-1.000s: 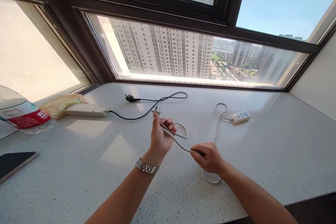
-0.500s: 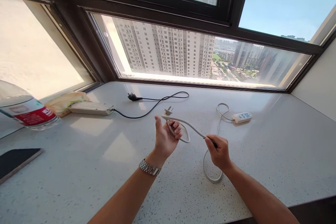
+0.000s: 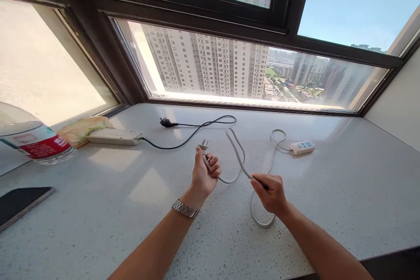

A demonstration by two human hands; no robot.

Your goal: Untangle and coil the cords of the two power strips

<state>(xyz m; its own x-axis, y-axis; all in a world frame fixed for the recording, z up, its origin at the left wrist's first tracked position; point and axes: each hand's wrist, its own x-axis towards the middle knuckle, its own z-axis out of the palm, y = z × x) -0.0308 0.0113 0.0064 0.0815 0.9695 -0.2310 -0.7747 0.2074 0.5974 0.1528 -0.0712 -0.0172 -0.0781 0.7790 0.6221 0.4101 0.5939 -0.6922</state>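
Observation:
My left hand (image 3: 204, 173), a metal watch on its wrist, is closed round the plug end of a white cable (image 3: 236, 152); the plug (image 3: 203, 145) sticks out above the fist. My right hand (image 3: 269, 191) pinches the same cable further along. Between the two hands the cable stands up in a loop above the counter. Below my right hand it curls on the surface, then runs back to a small white power strip (image 3: 302, 146) lying flat at the right.
A second white power strip (image 3: 113, 137) with a black cable (image 3: 193, 129) and black plug lies at the back left, beside a yellowish cloth (image 3: 80, 127). A water bottle (image 3: 31, 142) and a dark phone (image 3: 19, 204) are at the far left. Windows border the speckled counter (image 3: 344, 192).
My left hand has closed round the plug end. My right hand has swung the cable over, and a tall loop now stands between the hands.

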